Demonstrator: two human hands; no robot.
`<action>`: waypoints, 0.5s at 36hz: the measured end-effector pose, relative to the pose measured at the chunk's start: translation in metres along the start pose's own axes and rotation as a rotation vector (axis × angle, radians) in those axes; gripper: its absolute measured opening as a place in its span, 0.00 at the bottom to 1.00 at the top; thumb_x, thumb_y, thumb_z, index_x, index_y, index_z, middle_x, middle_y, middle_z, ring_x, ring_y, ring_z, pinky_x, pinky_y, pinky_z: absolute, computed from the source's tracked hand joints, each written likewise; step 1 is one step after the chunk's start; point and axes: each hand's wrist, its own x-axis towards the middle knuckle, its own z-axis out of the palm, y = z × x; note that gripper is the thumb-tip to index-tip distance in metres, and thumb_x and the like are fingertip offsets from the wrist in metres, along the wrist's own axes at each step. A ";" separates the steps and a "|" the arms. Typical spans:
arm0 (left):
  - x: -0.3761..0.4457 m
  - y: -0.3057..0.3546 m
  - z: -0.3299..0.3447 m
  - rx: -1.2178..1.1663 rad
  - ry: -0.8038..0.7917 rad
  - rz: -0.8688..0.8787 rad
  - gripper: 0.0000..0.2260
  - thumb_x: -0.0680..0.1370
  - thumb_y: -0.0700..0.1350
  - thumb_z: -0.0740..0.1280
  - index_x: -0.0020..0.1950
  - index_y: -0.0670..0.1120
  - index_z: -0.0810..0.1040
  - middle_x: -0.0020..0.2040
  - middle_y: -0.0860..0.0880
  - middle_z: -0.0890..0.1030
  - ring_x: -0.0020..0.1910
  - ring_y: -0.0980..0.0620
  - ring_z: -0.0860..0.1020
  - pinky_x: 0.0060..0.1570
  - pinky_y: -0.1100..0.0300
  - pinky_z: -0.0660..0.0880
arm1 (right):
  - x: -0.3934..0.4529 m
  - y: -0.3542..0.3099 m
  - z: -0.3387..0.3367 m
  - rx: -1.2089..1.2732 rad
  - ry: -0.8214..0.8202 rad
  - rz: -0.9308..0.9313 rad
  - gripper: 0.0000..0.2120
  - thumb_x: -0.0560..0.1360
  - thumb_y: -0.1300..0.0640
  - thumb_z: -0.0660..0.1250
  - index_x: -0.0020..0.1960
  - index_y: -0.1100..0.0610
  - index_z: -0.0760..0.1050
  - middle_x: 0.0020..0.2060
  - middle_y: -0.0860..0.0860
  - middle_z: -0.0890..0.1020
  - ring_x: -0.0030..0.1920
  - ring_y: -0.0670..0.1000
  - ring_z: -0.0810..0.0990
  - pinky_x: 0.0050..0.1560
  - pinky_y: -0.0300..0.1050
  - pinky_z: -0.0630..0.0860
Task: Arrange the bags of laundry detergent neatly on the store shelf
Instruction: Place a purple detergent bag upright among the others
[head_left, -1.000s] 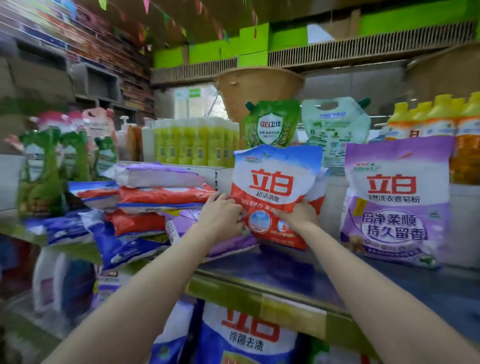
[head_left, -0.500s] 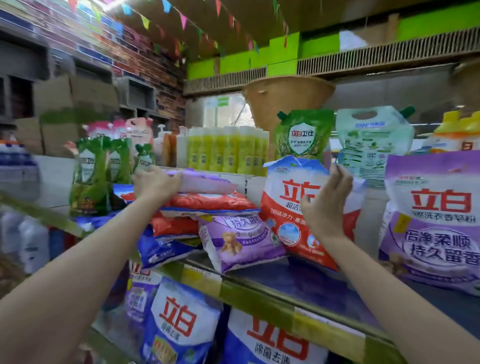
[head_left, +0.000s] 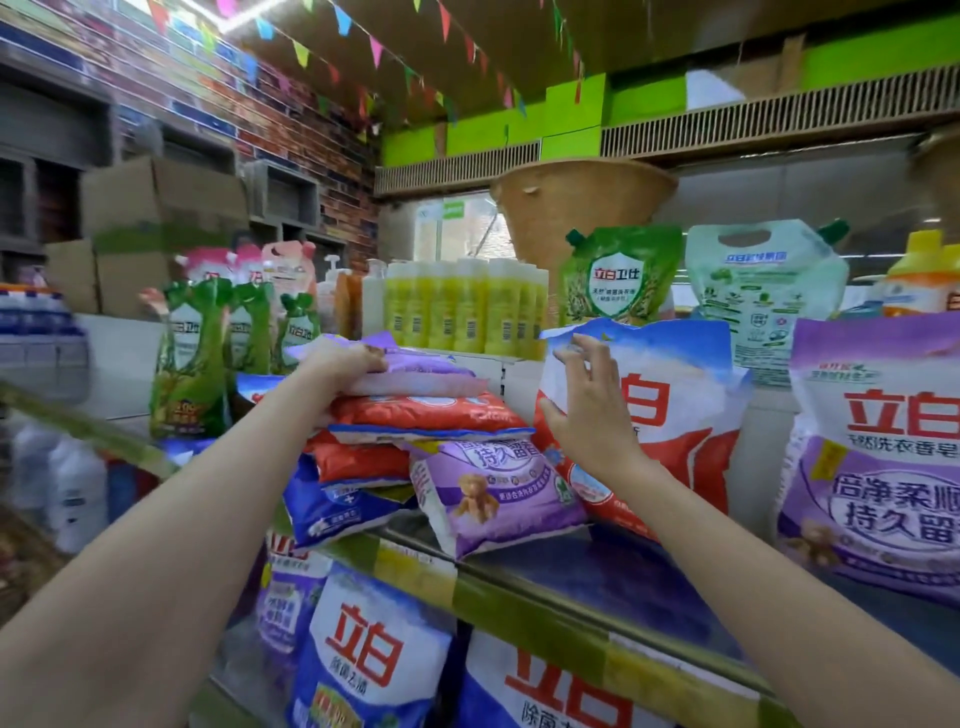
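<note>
Up at the shelf (head_left: 545, 613), both arms reach out: left hand (head_left: 340, 358) presses flat on the purple top bag (head_left: 415, 371), right hand (head_left: 584, 410), fingers spread, steadies the upright red-and-white bag (head_left: 670, 415).

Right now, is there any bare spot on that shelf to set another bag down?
Yes: the dark shelf lies bare between the red-and-white bag and the big purple bag, out to the front edge. Left of that it is crowded: the pile overhangs the edge, under the left hand.
</note>
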 end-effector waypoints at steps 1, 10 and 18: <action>-0.001 -0.003 0.002 0.004 0.028 0.052 0.12 0.75 0.43 0.68 0.57 0.41 0.75 0.47 0.42 0.79 0.44 0.44 0.78 0.37 0.59 0.76 | 0.001 -0.001 0.002 0.036 -0.035 0.030 0.23 0.74 0.59 0.66 0.67 0.64 0.66 0.68 0.58 0.63 0.70 0.57 0.62 0.68 0.44 0.59; -0.029 -0.023 0.001 0.279 0.074 0.452 0.31 0.74 0.42 0.71 0.73 0.42 0.60 0.66 0.38 0.72 0.65 0.38 0.71 0.60 0.54 0.67 | 0.009 -0.010 0.017 0.405 -0.372 0.415 0.30 0.78 0.43 0.57 0.72 0.61 0.60 0.70 0.57 0.68 0.69 0.56 0.68 0.66 0.48 0.65; -0.048 -0.027 -0.011 0.275 -0.095 0.534 0.36 0.73 0.37 0.71 0.75 0.49 0.56 0.53 0.47 0.72 0.54 0.52 0.72 0.55 0.57 0.68 | 0.014 -0.021 0.018 0.941 -0.494 0.653 0.50 0.67 0.42 0.73 0.77 0.56 0.47 0.72 0.58 0.64 0.71 0.58 0.64 0.64 0.57 0.65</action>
